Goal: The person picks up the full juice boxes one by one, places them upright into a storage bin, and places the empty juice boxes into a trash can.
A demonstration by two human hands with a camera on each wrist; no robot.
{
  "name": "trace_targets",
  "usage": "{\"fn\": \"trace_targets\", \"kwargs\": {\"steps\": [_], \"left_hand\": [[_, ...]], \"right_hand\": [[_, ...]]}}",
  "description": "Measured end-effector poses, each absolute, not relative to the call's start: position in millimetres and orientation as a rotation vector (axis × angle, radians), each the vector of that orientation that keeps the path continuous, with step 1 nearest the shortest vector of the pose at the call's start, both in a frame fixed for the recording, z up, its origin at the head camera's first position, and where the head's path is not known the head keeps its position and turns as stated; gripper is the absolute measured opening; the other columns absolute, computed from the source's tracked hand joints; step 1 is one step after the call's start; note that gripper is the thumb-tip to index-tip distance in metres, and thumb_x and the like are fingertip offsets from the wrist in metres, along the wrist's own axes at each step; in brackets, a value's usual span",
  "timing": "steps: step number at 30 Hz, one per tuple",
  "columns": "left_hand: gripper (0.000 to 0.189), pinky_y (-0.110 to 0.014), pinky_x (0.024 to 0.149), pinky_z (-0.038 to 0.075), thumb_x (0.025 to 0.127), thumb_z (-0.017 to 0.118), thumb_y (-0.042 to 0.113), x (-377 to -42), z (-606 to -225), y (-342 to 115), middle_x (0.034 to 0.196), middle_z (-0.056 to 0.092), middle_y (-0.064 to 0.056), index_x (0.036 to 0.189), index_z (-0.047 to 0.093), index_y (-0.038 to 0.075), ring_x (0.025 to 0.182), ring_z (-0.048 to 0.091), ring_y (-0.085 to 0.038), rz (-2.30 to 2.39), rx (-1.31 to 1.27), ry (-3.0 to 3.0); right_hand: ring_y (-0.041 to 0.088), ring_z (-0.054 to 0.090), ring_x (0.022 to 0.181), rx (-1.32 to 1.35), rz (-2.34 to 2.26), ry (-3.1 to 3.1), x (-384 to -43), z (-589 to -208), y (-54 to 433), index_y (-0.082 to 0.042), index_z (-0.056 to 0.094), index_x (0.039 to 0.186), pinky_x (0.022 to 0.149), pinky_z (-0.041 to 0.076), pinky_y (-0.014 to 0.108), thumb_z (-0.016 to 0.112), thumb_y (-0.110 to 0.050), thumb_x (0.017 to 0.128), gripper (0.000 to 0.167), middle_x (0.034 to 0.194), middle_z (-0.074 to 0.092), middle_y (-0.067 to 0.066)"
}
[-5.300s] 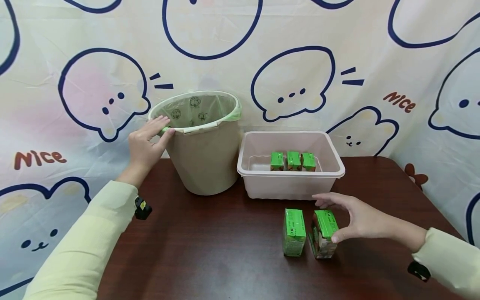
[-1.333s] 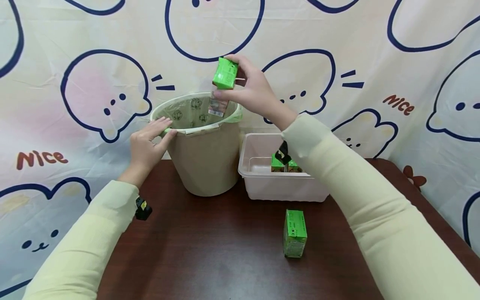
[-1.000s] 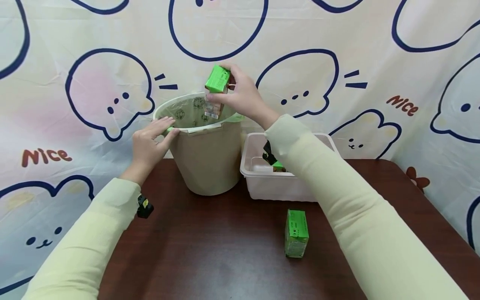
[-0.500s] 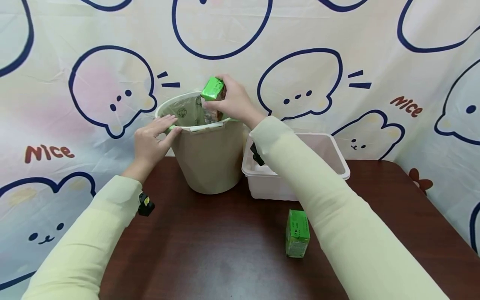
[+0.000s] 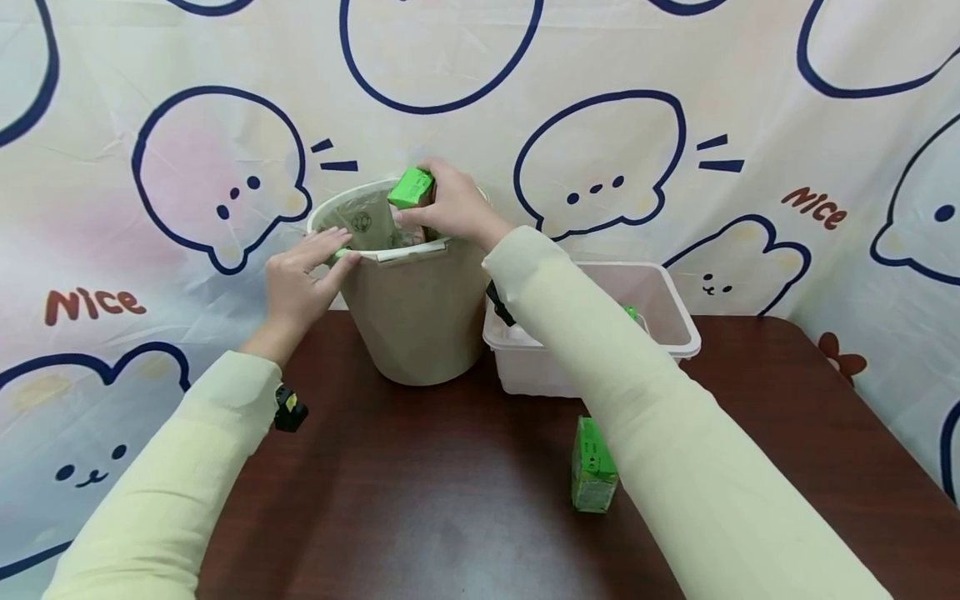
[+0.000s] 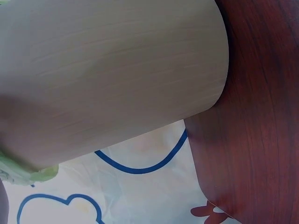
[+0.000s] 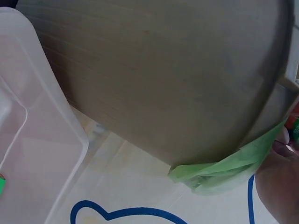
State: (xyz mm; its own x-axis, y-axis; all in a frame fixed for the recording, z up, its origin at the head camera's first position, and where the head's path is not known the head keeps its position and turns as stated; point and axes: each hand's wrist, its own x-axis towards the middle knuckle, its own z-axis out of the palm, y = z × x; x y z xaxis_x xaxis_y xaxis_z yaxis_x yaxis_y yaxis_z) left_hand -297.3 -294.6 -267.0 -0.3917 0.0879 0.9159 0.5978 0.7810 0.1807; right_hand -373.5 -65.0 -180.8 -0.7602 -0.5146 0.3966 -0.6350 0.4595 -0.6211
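In the head view, my right hand grips a small drink carton with a green top. The carton is upright, slightly tilted, its lower part inside the mouth of the beige trash can. My left hand holds the can's rim at the near left, fingers over the edge and thumb on the outer side. A pale green liner hangs over the rim in the right wrist view. Another green carton stands on the table, partly behind my right sleeve.
Right of the can stands a pale pink plastic bin; a bit of green carton shows inside, the rest hidden by my right arm. A patterned cloth hangs behind the dark wooden table.
Over five seconds ago two cartons stood on the table; my right hand has since lifted one and brought it left, then down into the can's mouth. My left hand stays on the rim.
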Motion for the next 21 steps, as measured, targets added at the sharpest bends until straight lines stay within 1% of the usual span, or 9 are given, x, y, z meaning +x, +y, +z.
{"fn": "trace_targets", "kwargs": {"steps": [8, 11, 15, 19, 21], "left_hand": [[0.028, -0.037, 0.102, 0.043, 0.082, 0.078, 0.016, -297.6, -264.9, -293.1, 0.109, 0.070, -0.009, 0.108, 0.075, 0.007, 0.105, 0.066, -0.027, -0.598, -0.516, -1.932], [0.027, -0.038, 0.102, 0.043, 0.082, 0.078, 0.014, -297.1, -264.8, -293.0, 0.109, 0.070, -0.010, 0.108, 0.075, 0.006, 0.105, 0.066, -0.027, -0.605, -0.518, -1.928], [0.028, -0.037, 0.102, 0.042, 0.082, 0.078, 0.015, -296.7, -264.4, -293.4, 0.109, 0.070, -0.010, 0.108, 0.075, 0.006, 0.106, 0.066, -0.027, -0.603, -0.513, -1.936], [0.028, -0.035, 0.103, 0.042, 0.082, 0.079, 0.015, -296.8, -264.3, -292.8, 0.109, 0.070, -0.010, 0.108, 0.075, 0.006, 0.105, 0.066, -0.027, -0.603, -0.512, -1.937], [0.027, -0.036, 0.102, 0.042, 0.082, 0.079, 0.014, -296.7, -264.3, -292.0, 0.109, 0.070, -0.010, 0.108, 0.075, 0.006, 0.105, 0.066, -0.027, -0.605, -0.516, -1.934]], "right_hand": [[0.014, 0.051, 0.100, 1.066, 1.085, -2.605, -375.9, -178.5, -65.3, -0.007, 0.047, 0.131, 0.084, 0.043, 0.022, 0.077, -0.034, 0.083, 0.063, 0.118, 0.055, 0.004], [0.014, 0.051, 0.100, 1.077, 1.069, -2.619, -375.5, -178.2, -66.3, -0.007, 0.048, 0.131, 0.084, 0.042, 0.022, 0.077, -0.034, 0.083, 0.063, 0.117, 0.056, 0.004], [0.014, 0.050, 0.101, 1.072, 1.066, -2.641, -375.7, -177.8, -66.5, -0.007, 0.047, 0.132, 0.084, 0.042, 0.022, 0.077, -0.035, 0.082, 0.064, 0.118, 0.056, 0.004], [0.016, 0.051, 0.103, 1.050, 1.077, -2.667, -375.8, -177.6, -64.6, -0.006, 0.045, 0.136, 0.085, 0.043, 0.023, 0.076, -0.035, 0.083, 0.068, 0.123, 0.055, 0.006], [0.017, 0.052, 0.109, 1.026, 1.084, -2.691, -375.6, -177.4, -63.5, -0.007, 0.042, 0.140, 0.088, 0.043, 0.024, 0.076, -0.035, 0.083, 0.072, 0.128, 0.054, 0.008]]}}
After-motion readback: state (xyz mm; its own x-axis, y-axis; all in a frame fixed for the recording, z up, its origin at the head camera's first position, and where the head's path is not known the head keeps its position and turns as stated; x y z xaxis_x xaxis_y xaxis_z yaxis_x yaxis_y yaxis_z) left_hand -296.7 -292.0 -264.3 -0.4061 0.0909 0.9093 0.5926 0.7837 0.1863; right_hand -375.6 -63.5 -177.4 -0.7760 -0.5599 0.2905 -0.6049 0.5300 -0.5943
